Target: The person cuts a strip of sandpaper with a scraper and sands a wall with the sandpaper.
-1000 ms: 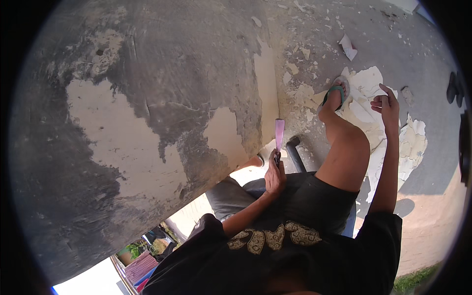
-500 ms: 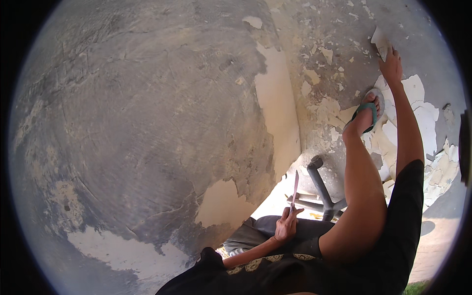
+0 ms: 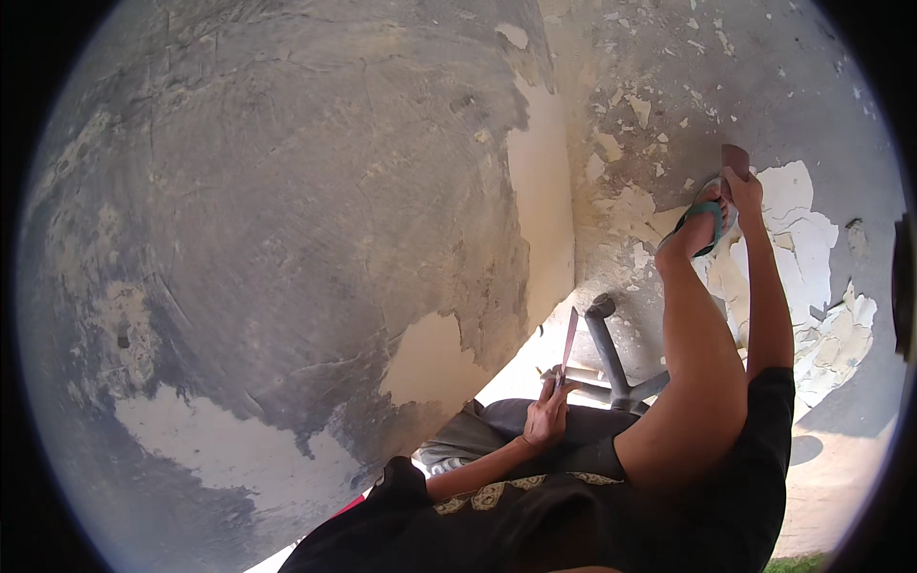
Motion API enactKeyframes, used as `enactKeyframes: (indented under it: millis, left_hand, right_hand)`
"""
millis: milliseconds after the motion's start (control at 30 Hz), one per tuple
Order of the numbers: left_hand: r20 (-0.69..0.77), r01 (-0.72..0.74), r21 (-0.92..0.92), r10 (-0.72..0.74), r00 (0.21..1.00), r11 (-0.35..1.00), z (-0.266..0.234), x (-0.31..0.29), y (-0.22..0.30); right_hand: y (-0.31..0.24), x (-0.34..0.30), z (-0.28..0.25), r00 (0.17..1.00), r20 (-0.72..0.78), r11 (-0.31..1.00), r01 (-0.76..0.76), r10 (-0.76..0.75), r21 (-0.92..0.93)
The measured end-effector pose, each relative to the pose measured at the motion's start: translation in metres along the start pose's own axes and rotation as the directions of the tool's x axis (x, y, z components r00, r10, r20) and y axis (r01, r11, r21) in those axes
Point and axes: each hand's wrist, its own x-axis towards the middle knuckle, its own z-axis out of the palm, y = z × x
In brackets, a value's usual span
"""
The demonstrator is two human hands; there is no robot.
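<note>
My left hand point(image 3: 546, 417) is closed near my lap, gripping a thin, pointed pinkish blade point(image 3: 570, 341) that stands upright from the fingers. Its handle, if any, is hidden by the hand. At the upper right, my right hand point(image 3: 745, 196) pinches a flat reddish-brown piece point(image 3: 735, 159) with a rounded end; I cannot make out its exact kind. That hand is beside my foot point(image 3: 704, 218) in a green-strapped flip-flop. Large white paint flakes point(image 3: 798, 248) lie under and beside my right forearm.
A grey wall point(image 3: 287, 210) with pale peeling patches fills the left side. Smaller paint flakes point(image 3: 642, 112) are scattered over the grey surface beyond my foot. Dark chair legs with a caster point(image 3: 602, 306) stand near my knee. A dark object point(image 3: 903, 286) sits at the right rim.
My right hand has drawn back toward my foot. The piece in it showed pale before and shows reddish-brown now. My left hand has shifted slightly, still gripping the blade.
</note>
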Motion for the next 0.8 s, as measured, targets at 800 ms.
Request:
enactKeyframes:
  millis: [800]
  left_hand:
    - [-0.703,-0.568,0.055,0.435,0.562,0.821,-0.107,-0.196,-0.027]
  right_hand:
    - [-0.175,-0.395,0.042,0.850,0.220,0.856,0.396,-0.479,0.332]
